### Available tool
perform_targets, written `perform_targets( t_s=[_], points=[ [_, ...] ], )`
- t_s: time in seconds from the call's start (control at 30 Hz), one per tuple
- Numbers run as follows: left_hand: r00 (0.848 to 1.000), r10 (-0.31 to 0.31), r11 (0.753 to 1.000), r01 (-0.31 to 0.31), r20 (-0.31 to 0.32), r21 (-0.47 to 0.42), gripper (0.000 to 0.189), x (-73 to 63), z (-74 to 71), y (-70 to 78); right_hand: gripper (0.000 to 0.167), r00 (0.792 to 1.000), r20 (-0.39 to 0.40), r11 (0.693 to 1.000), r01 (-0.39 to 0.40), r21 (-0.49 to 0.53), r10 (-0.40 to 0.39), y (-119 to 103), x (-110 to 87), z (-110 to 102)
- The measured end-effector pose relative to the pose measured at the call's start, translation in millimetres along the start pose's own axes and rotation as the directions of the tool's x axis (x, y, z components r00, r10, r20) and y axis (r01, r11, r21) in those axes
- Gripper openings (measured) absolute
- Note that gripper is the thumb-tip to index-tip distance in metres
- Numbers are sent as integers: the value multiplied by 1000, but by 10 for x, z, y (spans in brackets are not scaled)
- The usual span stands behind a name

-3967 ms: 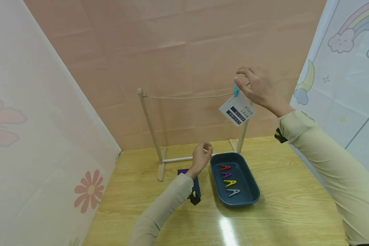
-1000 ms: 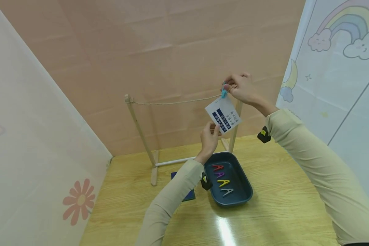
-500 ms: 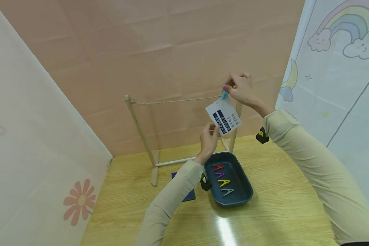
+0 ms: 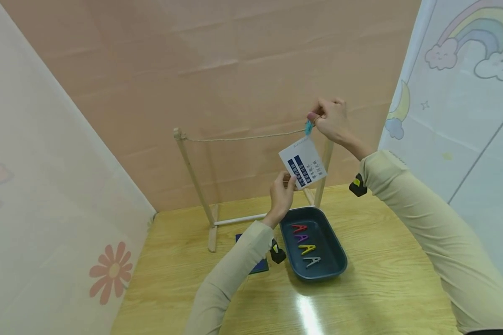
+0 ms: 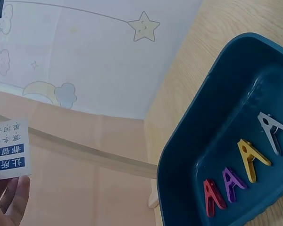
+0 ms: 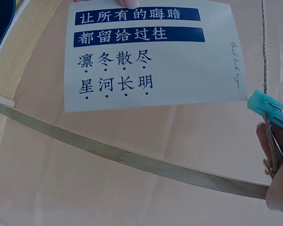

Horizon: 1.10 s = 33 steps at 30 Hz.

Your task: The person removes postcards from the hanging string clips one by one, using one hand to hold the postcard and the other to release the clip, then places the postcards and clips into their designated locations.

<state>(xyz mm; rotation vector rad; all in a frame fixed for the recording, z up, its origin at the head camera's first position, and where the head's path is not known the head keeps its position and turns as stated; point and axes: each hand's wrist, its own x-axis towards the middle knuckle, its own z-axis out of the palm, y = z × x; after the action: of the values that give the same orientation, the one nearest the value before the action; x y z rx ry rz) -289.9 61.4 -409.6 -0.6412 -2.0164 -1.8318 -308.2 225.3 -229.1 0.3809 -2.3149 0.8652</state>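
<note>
My left hand pinches a white card with printed writing and two dark blue bars by its lower edge. The card hangs tilted below the rope. At the rope's right end my right hand pinches a light blue clothespin, which sits on the rope. The card's upper corner lies right at the clothespin's tip in the right wrist view; whether they touch I cannot tell. In the left wrist view, only part of the card and some fingertips show.
A wooden frame carries the rope above the table. In front stands a dark blue tray with red, purple, yellow and grey clothespins. A dark blue flat item lies partly under my left forearm.
Four seconds ago the card hung from the clothespin and neither hand gripped it. Both hands have since taken hold, and the card has just shifted slightly down, its corner lower against the clothespin.
</note>
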Motion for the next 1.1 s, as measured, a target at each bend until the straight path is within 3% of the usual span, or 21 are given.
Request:
perform_targets(
  t_s=[0.33,0.57,0.77,1.1],
  points=[
    [999,-52,998,52,-6,20,10,-58,-111,-40,10,1000,5,996,-6,84,5,-30,6,-4],
    [998,-58,998,58,2,26,9,-136,-205,-149,9,1000,-2,962,-21,271,23,-48,14,-22],
    [996,-88,996,88,5,33,9,-202,-285,-232,10,999,14,962,-38,271,36,-30,3,-48],
    [998,-68,997,68,2,29,9,-215,-353,-301,12,998,-25,944,-53,324,65,-32,5,-27]
  ],
)
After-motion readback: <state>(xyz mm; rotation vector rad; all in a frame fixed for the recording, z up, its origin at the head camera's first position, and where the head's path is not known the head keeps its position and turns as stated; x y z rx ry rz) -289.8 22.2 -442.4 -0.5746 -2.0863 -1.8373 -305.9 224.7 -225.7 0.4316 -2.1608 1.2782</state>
